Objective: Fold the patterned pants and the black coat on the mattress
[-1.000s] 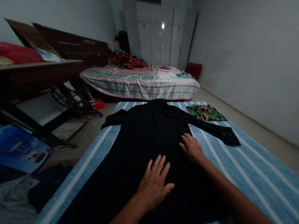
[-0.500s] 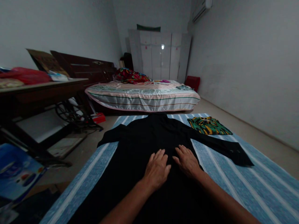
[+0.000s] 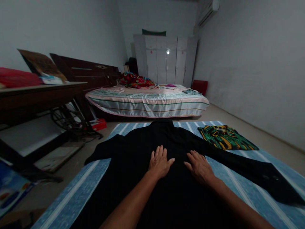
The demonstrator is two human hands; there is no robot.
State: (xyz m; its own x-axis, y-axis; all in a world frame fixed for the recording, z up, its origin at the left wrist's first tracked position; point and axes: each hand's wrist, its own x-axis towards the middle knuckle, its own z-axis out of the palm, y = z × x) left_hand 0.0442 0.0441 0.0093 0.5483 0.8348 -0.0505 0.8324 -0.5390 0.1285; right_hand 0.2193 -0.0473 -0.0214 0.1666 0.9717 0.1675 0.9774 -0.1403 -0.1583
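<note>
A long-sleeved black shirt lies spread on a blue and white striped sheet, its collar toward the far edge. My left hand rests palm down on the middle of the shirt, fingers stretched out and thumb apart. To its right, my right hand lies flat on the shirt near its right side, fingers out. One sleeve reaches far to the right and shows buttons at its cuff; the other extends to the left. The lower part of the shirt runs out of view beneath my forearms.
A folded green, yellow and black patterned cloth lies at the far right of the sheet. Beyond stands a bed with a red floral blanket. A table with a wheel beneath stands left; a wardrobe stands behind.
The view has come closer and shifted. Both hands stay flat on the shirt, with my left hand slightly farther up it and a wider gap between the hands.
</note>
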